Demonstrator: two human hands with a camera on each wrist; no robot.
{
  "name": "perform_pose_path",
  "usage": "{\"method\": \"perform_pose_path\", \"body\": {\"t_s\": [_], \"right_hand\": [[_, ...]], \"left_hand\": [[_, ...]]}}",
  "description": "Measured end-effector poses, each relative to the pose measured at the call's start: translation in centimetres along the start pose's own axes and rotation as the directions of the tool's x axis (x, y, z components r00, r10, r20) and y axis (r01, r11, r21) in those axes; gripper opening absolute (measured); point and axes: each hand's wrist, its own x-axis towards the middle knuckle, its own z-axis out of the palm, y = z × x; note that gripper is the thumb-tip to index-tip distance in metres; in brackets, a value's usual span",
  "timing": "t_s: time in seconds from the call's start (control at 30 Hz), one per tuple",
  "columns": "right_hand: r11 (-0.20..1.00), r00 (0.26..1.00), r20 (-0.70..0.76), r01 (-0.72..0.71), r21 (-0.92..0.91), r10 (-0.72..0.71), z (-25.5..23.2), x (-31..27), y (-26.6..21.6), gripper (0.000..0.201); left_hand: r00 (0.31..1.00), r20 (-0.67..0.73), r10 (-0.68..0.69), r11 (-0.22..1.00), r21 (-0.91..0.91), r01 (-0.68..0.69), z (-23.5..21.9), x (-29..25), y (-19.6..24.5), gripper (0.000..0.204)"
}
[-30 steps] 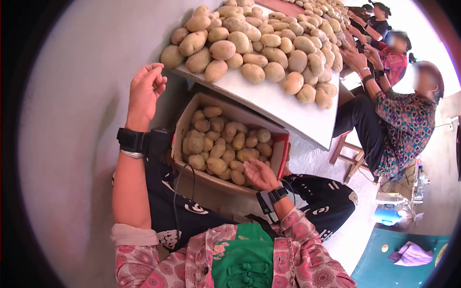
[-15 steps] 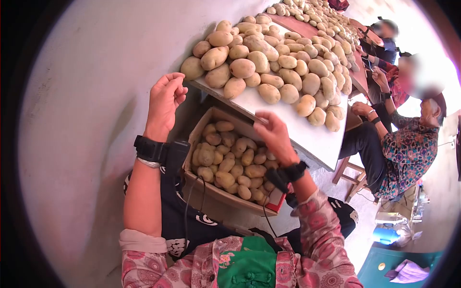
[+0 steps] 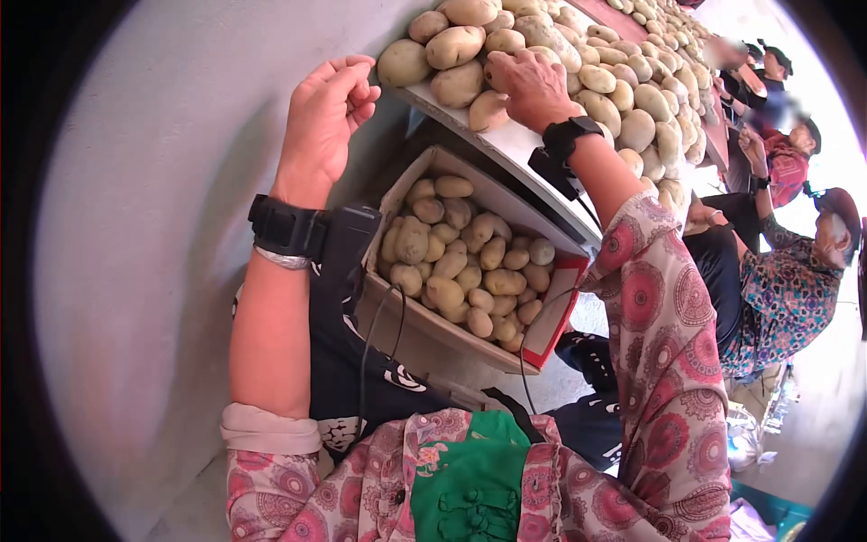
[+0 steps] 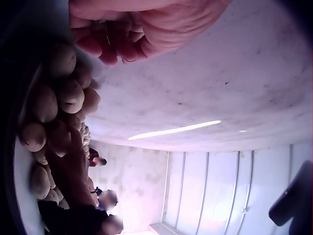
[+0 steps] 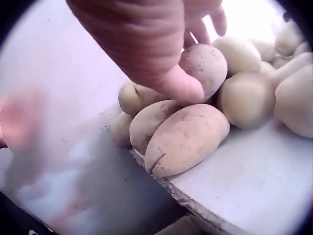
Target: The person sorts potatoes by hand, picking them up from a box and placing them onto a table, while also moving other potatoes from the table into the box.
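Note:
On the potatoes heaped along the near table edge, my right hand (image 3: pixel 537 90) grips one potato (image 5: pixel 209 66), thumb on one side and fingers over the other. A longer potato (image 5: pixel 188 139) lies at the table corner just below that thumb. My left hand (image 3: pixel 325 117) is raised beside the table's left corner, fingers loosely curled, with no potato in it. Seen from the left wrist, its fingers (image 4: pixel 115 41) bend inward above the heap. Below the table edge, a cardboard box (image 3: pixel 411 312) holds several potatoes (image 3: pixel 445 292).
A grey wall (image 3: pixel 163 235) rises at the left. The white table (image 3: pixel 533 163) runs away toward the upper right, bearing many potatoes. Several seated people are along its right side, the nearest in a patterned shirt (image 3: pixel 781 307). Cables hang from both wrists over the box.
My right hand has moved from over the box up to the table and now grips a potato. My left hand keeps its curled pose; the head view has shifted.

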Motion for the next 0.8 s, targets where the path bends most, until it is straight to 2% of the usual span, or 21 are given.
{"method": "perform_pose_path", "body": {"t_s": [0.03, 0.1, 0.13, 0.2, 0.23, 0.33, 0.4, 0.43, 0.47, 0.53, 0.57, 0.6, 0.67, 0.7, 0.73, 0.8], "right_hand": [[1.000, 1.000, 0.002, 0.000, 0.001, 0.000, 0.2, 0.4, 0.1, 0.031], [0.988, 0.997, 0.071, 0.021, -0.155, -0.010, 0.7, 0.8, 0.1, 0.046], [0.988, 0.997, 0.074, 0.023, -0.154, -0.012, 0.9, 0.8, 0.1, 0.046], [0.982, 0.997, -0.016, 0.066, -0.175, -0.070, 1.0, 0.6, 0.3, 0.041], [0.982, 0.997, -0.017, 0.065, -0.174, -0.069, 0.8, 0.4, 0.5, 0.041], [0.997, 0.998, -0.058, 0.014, -0.075, -0.018, -2.6, -1.5, 0.7, 0.045], [0.956, 0.980, -0.150, -0.083, 0.283, 0.129, -5.8, -4.0, 0.9, 0.039], [0.850, 0.965, -0.079, -0.178, 0.496, 0.249, -7.6, -5.6, 0.8, 0.045], [0.690, 0.938, 0.015, -0.265, 0.674, 0.346, -9.1, -7.5, 1.1, 0.050], [0.370, 0.916, 0.067, -0.225, 0.901, 0.395, -8.9, -12.6, 3.5, 0.051], [0.011, 0.897, 0.195, -0.217, 0.976, 0.398, -9.3, -14.7, 3.0, 0.049], [-0.353, 0.882, 0.312, -0.183, 0.918, 0.354, -9.7, -16.8, 2.3, 0.048], [-0.589, 0.774, 0.495, -0.200, 0.783, 0.396, -7.7, -21.4, 3.0, 0.045], [-0.529, 0.776, 0.499, -0.257, 0.809, 0.387, -6.2, -23.5, 3.3, 0.046], [-0.552, 0.741, 0.556, -0.302, 0.777, 0.377, -5.2, -25.1, 2.9, 0.045], [-0.403, 0.621, 0.657, -0.521, 0.753, 0.426, -3.5, -27.9, 1.7, 0.046]], "left_hand": [[1.000, -0.005, 0.002, 1.000, 0.003, -0.002, 0.1, -0.1, 0.1, 0.019], [1.000, -0.015, -0.002, 1.000, 0.008, 0.002, 0.2, -0.3, 0.2, 0.019], [1.000, -0.013, 0.000, 1.000, 0.003, 0.000, 0.3, -0.3, 0.2, 0.019], [1.000, -0.008, 0.004, 1.000, -0.002, -0.004, 0.2, -0.1, 0.0, 0.019], [1.000, -0.002, -0.002, 1.000, -0.007, 0.002, 0.1, 0.0, -0.1, 0.019], [1.000, 0.009, -0.011, 1.000, -0.015, 0.011, 0.1, 0.5, 0.0, 0.019], [1.000, 0.015, -0.013, 1.000, -0.012, 0.013, 0.2, 0.7, 0.0, 0.019], [1.000, 0.028, -0.008, 1.000, -0.014, 0.008, 0.3, 0.7, 0.0, 0.019], [0.999, 0.042, -0.002, 1.000, -0.019, 0.003, 0.3, 0.7, 0.0, 0.019], [0.998, 0.059, -0.007, 1.000, -0.023, 0.008, 0.1, 0.6, -0.4, 0.018], [0.998, 0.056, -0.006, 1.000, -0.015, 0.007, 0.0, 0.7, -0.4, 0.018], [0.999, 0.053, -0.003, 1.000, -0.003, 0.004, 0.1, 0.7, -0.4, 0.018], [0.999, 0.051, -0.018, 1.000, 0.008, 0.017, 0.4, 0.9, -0.3, 0.018], [0.998, 0.059, -0.012, 1.000, 0.017, 0.011, 0.3, 0.9, -0.4, 0.018], [0.997, 0.073, -0.007, 1.000, 0.026, 0.005, 0.3, 0.7, -0.6, 0.018], [0.996, 0.087, 0.003, 0.999, 0.036, -0.006, 0.5, 0.6, -0.8, 0.019]]}}
